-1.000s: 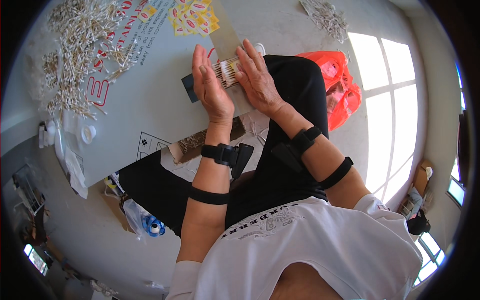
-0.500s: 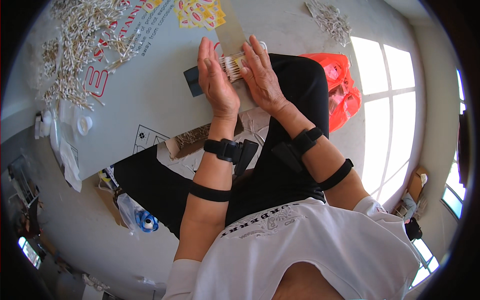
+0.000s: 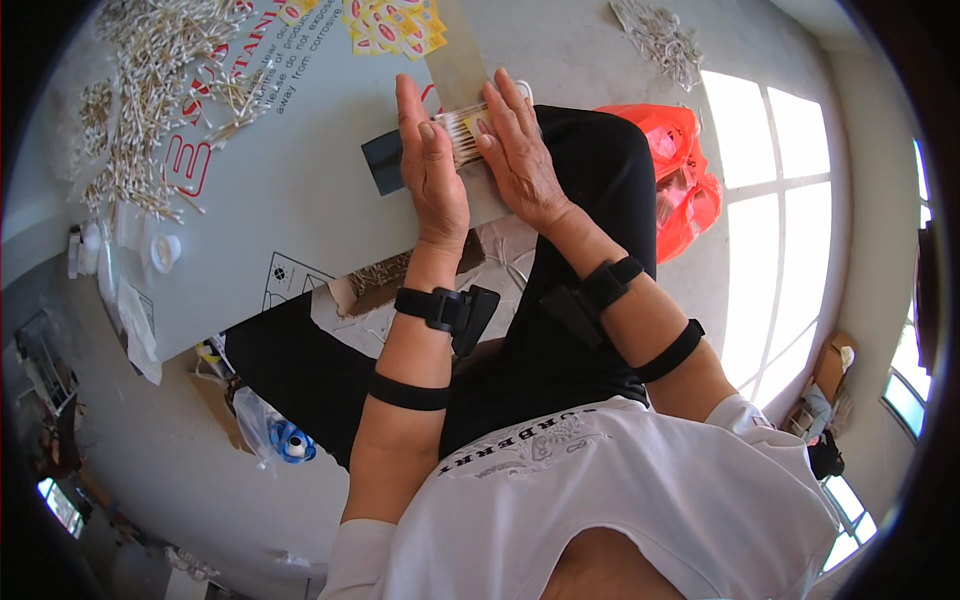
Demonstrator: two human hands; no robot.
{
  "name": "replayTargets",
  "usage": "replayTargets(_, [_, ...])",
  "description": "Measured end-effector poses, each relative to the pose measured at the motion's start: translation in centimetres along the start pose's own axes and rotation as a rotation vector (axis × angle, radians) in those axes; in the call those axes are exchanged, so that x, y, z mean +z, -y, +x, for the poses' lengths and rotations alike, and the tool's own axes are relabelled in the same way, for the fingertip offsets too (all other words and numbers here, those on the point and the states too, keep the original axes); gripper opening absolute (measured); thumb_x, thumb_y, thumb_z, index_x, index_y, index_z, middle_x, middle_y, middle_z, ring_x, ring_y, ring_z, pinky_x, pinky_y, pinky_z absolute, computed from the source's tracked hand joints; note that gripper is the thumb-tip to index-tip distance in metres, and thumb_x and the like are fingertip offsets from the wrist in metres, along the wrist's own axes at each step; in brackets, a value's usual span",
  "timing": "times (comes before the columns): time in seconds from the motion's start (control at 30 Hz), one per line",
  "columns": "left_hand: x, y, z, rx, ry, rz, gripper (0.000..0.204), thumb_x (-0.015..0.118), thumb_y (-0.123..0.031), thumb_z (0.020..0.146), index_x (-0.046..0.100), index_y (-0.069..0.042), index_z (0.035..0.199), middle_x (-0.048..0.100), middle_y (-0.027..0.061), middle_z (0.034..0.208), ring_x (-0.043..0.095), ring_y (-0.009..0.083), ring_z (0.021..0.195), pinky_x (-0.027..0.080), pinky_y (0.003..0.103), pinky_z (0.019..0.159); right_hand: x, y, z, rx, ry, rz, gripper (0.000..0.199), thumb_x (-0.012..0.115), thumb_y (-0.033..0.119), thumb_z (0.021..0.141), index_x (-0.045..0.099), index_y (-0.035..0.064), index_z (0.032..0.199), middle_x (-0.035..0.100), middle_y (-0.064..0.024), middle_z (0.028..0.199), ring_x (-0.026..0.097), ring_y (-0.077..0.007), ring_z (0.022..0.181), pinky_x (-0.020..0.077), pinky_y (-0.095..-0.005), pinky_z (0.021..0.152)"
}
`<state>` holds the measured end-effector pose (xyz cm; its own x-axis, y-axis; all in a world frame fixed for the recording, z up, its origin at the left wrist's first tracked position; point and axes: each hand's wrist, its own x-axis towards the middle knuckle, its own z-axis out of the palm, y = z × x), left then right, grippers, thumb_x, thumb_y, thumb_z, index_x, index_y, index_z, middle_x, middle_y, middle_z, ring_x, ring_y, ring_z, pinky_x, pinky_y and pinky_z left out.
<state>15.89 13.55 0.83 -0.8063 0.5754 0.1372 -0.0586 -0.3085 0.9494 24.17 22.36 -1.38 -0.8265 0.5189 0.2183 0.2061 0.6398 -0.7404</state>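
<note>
A flat row of cotton swabs (image 3: 458,140) with a yellow paper label (image 3: 478,122) lies on the grey board between my two hands. Left of the row, my left hand (image 3: 431,165) is on edge, its fingers stretched out and its palm turned toward the swabs. From the right, my right hand (image 3: 522,160) reaches over the row's end with straight fingers, partly covering the label. Whether either palm presses on the swabs cannot be seen. Beside my left hand lies a dark rectangular block (image 3: 384,163).
A heap of loose cotton swabs (image 3: 150,110) covers the board's far left, with several yellow labels (image 3: 395,25) at its far edge. An open cardboard box of swabs (image 3: 385,280) sits at the near edge. Red plastic bags (image 3: 680,190) lie beyond my right knee; more swabs (image 3: 660,45) lie far right.
My left hand has shifted slightly left, and its thumb stands out more clearly. My right hand has moved very little. The swabs stay between them.
</note>
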Motion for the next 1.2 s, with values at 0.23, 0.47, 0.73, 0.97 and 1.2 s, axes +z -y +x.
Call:
replayTargets(0.23, [-1.8,0.6,0.9,0.121,0.086,0.199,0.077,0.031,-0.05,0.103,0.007,0.002,0.154,0.007,0.0192,0.162,0.006,0.0306,0.15,0.005,0.044,0.121,-0.2,0.3,0.0,0.014,0.004,-0.003,0.054,0.044,0.027,0.102,0.032,0.0,0.147,0.024,-0.0239,0.156,0.023,-0.0372,0.145,0.0122,-0.0482,0.119])
replayTargets(0.47, [0.0,-0.1,0.5,-0.019,0.073,0.073,0.076,0.031,-0.051,0.103,0.011,0.003,0.153,0.013,0.0229,0.159,0.015,0.0311,0.148,0.011,0.042,0.121,-0.5,0.3,0.0,0.024,0.003,0.039,0.054,0.044,0.028,0.102,0.031,0.0009,0.148,0.024,-0.0225,0.156,0.024,-0.036,0.145,0.0119,-0.0475,0.12])
replayTargets(0.73, [0.4,0.9,0.4,-0.013,-0.106,-0.102,0.071,0.033,-0.046,0.104,0.016,0.004,0.151,0.02,0.0234,0.158,0.019,0.0336,0.147,0.014,0.045,0.12,-0.4,0.1,-0.2,0.015,-0.009,0.126,0.054,0.043,0.028,0.103,0.03,0.0008,0.148,0.023,-0.0213,0.157,0.022,-0.0343,0.146,0.0113,-0.0469,0.12])
replayTargets(0.97, [0.8,1.0,0.5,-0.009,-0.112,-0.061,0.076,0.034,-0.051,0.102,0.014,0.003,0.152,0.016,0.0243,0.158,0.018,0.0321,0.148,0.012,0.044,0.121,-0.5,0.2,-0.2,0.041,0.008,0.163,0.057,0.043,0.03,0.103,0.029,0.0011,0.149,0.021,-0.0216,0.158,0.021,-0.0344,0.146,0.0118,-0.0466,0.12])
replayTargets(1.2, [1.0,1.1,0.4,-0.058,-0.137,-0.175,0.077,0.035,-0.052,0.102,0.015,0.003,0.152,0.017,0.0239,0.158,0.018,0.0313,0.147,0.013,0.044,0.121,-0.4,0.2,-0.2,0.048,-0.004,0.18,0.057,0.045,0.031,0.103,0.03,0.0006,0.149,0.02,-0.0229,0.157,0.021,-0.0369,0.146,0.0126,-0.0475,0.12])
